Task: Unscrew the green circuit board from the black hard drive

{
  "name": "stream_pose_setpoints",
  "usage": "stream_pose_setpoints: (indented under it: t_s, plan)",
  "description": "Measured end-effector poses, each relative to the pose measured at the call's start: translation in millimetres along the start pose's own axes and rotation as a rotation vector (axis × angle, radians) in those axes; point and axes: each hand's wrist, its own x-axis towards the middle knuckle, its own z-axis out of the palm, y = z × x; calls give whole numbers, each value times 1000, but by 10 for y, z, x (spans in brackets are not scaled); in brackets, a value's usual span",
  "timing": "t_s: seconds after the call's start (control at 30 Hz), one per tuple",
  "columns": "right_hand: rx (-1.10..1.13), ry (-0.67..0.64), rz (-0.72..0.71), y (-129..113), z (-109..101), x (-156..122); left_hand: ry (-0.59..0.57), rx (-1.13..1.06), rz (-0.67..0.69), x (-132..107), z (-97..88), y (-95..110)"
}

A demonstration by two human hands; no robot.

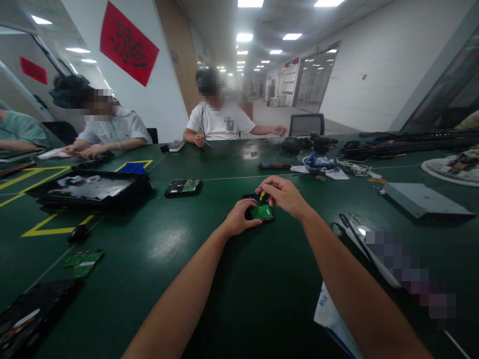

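Observation:
A hard drive (264, 213) with a green circuit board facing up lies on the dark green table. My left hand (238, 217) grips its left side, thumb along the near edge and fingers over the far part. Above the board, my right hand (283, 196) is closed around a small yellow screwdriver (262, 196). The screwdriver points down at the drive; its tip is too small to make out. Another hard drive (183, 187) rests farther off to the left, touched by neither hand.
Black trays (90, 199) stand at left, with loose green circuit boards (84, 262) nearer. At right are a grey metal case (426, 199), a white basket (451, 172) and cables (355, 167). A co-worker (220, 122) sits across the table; other people sit at far left.

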Motion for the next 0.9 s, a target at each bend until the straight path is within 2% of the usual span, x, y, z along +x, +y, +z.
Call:
stream_pose_setpoints:
  t_s: [0.23,0.37,0.47,0.8,0.9]
  plan:
    - [36,-31,-2,18,8,16,-3,-2,13,6,4,-13]
    - [-70,31,-62,19,-15,8,-5,-6,20,2,-6,1]
    - [-82,60,-21,29,-22,9,-14,-6,16,3,-21,18]
    - [37,-33,13,31,12,25,-19,-9,6,6,-25,21]
    - [-22,-15,-16,27,4,22,-17,-10,10,3,-31,26]
